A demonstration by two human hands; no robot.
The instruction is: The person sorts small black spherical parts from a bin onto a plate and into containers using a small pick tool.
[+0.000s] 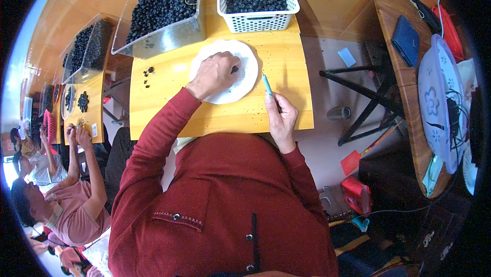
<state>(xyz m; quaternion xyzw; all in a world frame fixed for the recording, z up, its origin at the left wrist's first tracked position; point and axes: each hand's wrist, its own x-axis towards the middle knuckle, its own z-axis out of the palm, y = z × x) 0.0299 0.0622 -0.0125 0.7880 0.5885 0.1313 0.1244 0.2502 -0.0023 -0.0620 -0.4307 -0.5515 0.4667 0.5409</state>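
A white plate (243, 86) lies on the yellow wooden table, with dark specks on it. Over its middle, my left hand (217, 74) is closed, its fingers curled around a dark blueberry (235, 69), mostly hidden by them. My right hand (281, 118) grips a slim light-blue pen-like tool (267, 84) just right of the plate; its narrow tip points away from me, and its exact kind is unclear. Behind the plate stand a clear plastic bin (174, 39) and a white perforated basket (261, 23), both full of blueberries. A yellow ring-shaped thing (191, 0) rests on the bin's berries.
Several loose berries (147, 75) lie left of the plate. Dark crumbs dot the table (286, 72). To the left, a person in a pink shirt (82, 210) works at another table with berries. A folding stand (363, 87) and a brown table (409, 108) are on the right.
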